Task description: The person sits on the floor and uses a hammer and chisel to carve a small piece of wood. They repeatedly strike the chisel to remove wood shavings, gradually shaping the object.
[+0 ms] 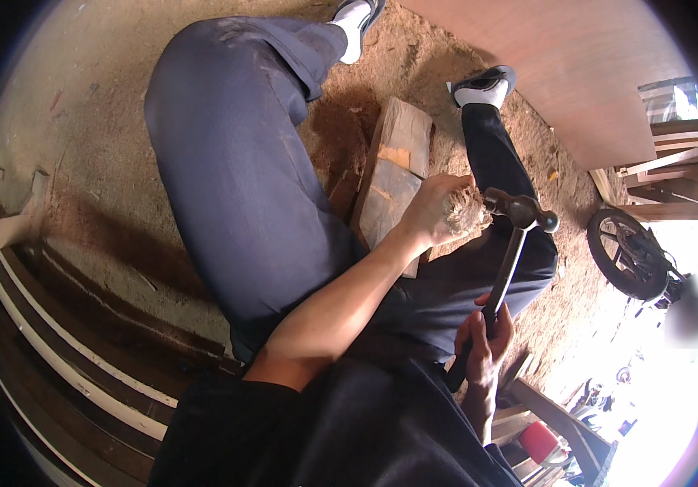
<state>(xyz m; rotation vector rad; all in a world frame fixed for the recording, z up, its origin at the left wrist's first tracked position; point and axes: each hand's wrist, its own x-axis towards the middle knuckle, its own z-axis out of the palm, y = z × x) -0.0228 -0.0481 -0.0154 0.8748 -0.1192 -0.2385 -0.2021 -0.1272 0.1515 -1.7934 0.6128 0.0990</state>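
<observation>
My left hand (pixel 438 209) is closed round an upright wooden tool handle (pixel 466 213) with a frayed, mushroomed top, like a worn chisel handle. Its lower end is hidden below the hand. My right hand (pixel 485 341) grips the black handle of a ball-peen hammer (pixel 517 243). The hammer's head is right beside the frayed top; I cannot tell whether they touch. Under my left hand lies a thick wooden block (pixel 388 195), between my legs, with a paler cut patch (pixel 395 155) on its upper face.
My legs in dark trousers (pixel 227 146) flank the block on the brown dirt floor (pixel 105 146). Wooden slats (pixel 81 345) stand at the lower left. A brown panel (pixel 560 73) lies at the upper right. A motorcycle wheel (pixel 626 253) and a red container (pixel 540 441) are at the right.
</observation>
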